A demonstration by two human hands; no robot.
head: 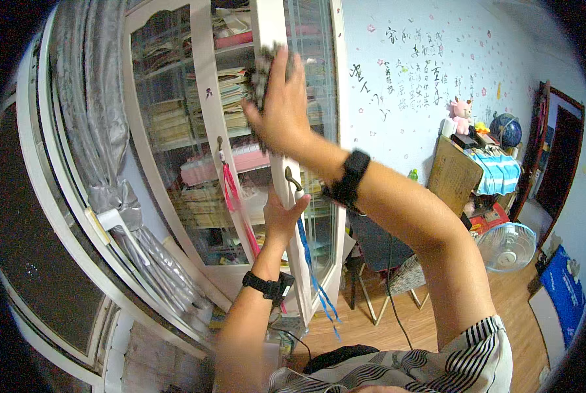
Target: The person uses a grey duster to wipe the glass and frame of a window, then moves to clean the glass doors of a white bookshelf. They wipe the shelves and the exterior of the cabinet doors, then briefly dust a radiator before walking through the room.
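Observation:
A white glass-fronted cabinet door [271, 22] stands swung out before me, its narrow edge towards me. My right hand [289, 110] presses a dark patterned cloth [259, 81] against the upper part of this door's frame, fingers stretched upward. Lower down, my left hand [280, 213] grips the door's edge just under its curved metal handle [293, 178]. Blue ribbon [303, 240] hangs below that handle. The cabinet's other door [207, 98] is on the left, with pink ribbon [230, 189] on its handle. Stacked books and papers [234, 105] fill the shelves.
A silver curtain [96, 88] hangs beside the window frame [40, 162] at left. To the right are a folding chair [406, 282], a cable [391, 290] along the wooden floor, a fan [506, 248] and a wooden desk [452, 169] bearing a plush toy [461, 115] and a globe [506, 129].

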